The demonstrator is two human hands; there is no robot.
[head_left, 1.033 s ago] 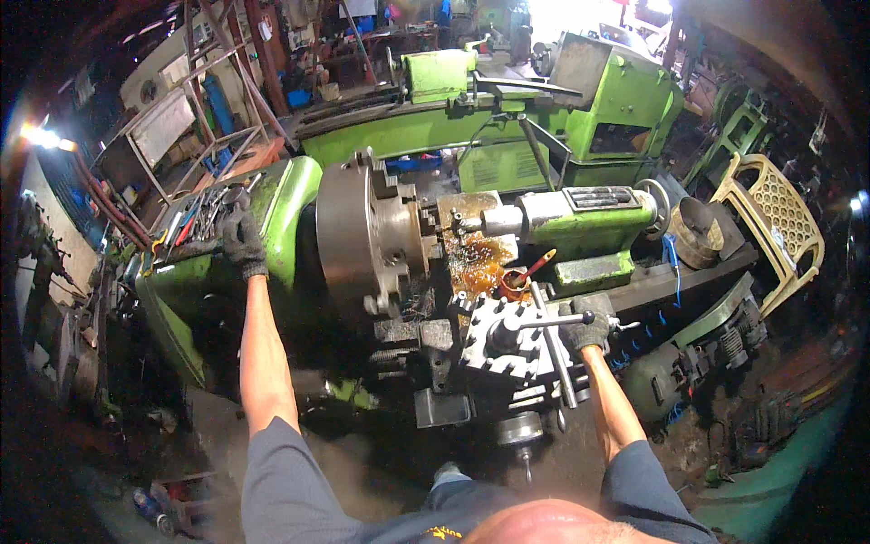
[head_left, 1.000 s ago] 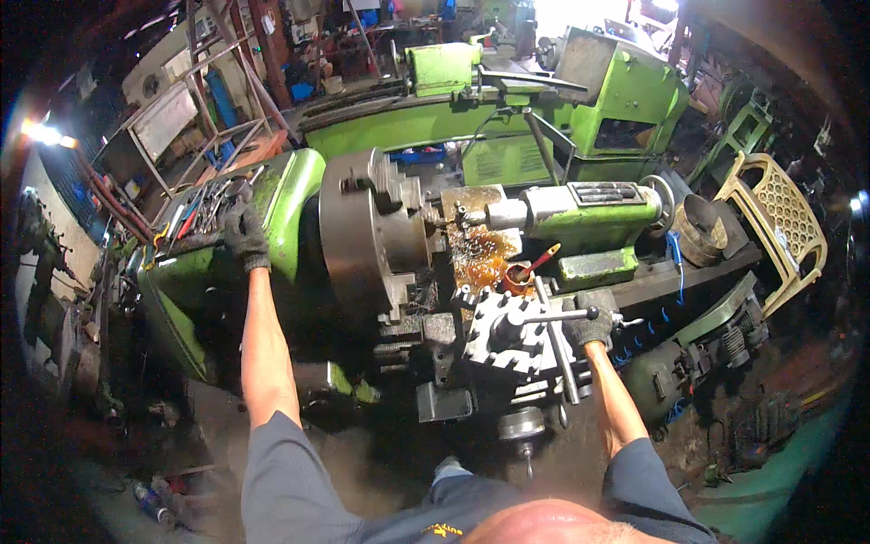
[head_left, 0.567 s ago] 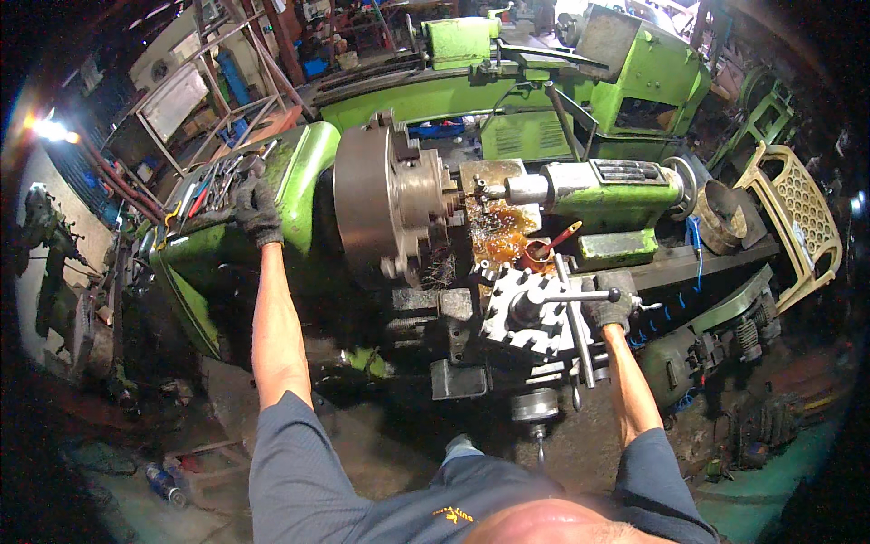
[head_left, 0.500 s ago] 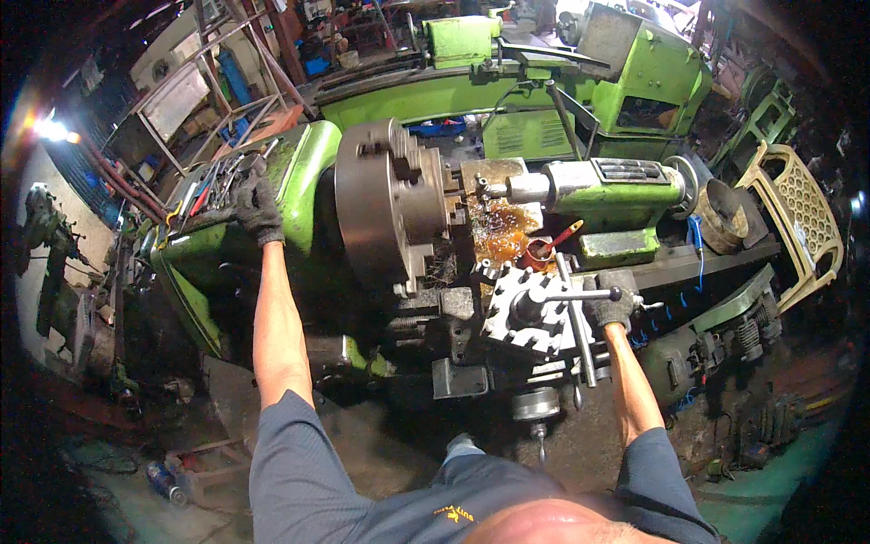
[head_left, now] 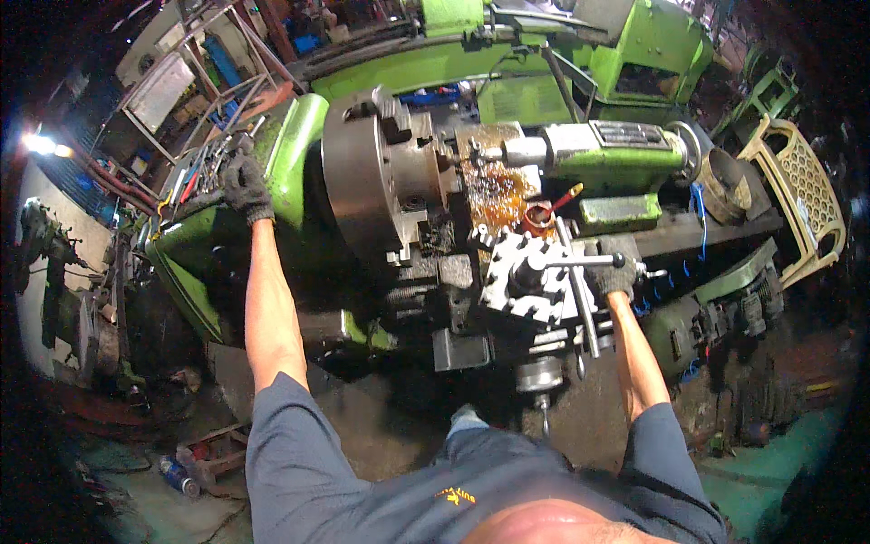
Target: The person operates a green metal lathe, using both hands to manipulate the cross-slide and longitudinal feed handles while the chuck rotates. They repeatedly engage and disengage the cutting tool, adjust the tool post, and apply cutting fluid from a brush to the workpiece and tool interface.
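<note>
My left hand (head_left: 246, 192), in a dark grey work glove, is on top of the green lathe headstock (head_left: 288, 150), beside several loose hand tools (head_left: 192, 174). Its fingers are curled, and what they hold is too dark to make out. My right hand (head_left: 613, 274), gloved too, is at the right side of the square tool post (head_left: 526, 283), just behind the black-knobbed lever (head_left: 580, 260). Its fingers look closed, but their grip is partly hidden. Between my hands stands the big steel chuck (head_left: 358, 177). A red pot (head_left: 538, 218) with a brush (head_left: 567, 196) in it sits behind the tool post.
Right of the chuck is the green tailstock (head_left: 609, 168) with its handwheel (head_left: 686, 152). Brown oily fluid (head_left: 497, 199) covers a plate beside the chuck. A beige plastic chair (head_left: 799, 199) stands at the right. Another green lathe (head_left: 408, 68) runs along the back.
The whole scene sits higher in the picture as my head view has shifted. Both hands remain at the same spots on the lathe; my left glove's pose differs slightly.
</note>
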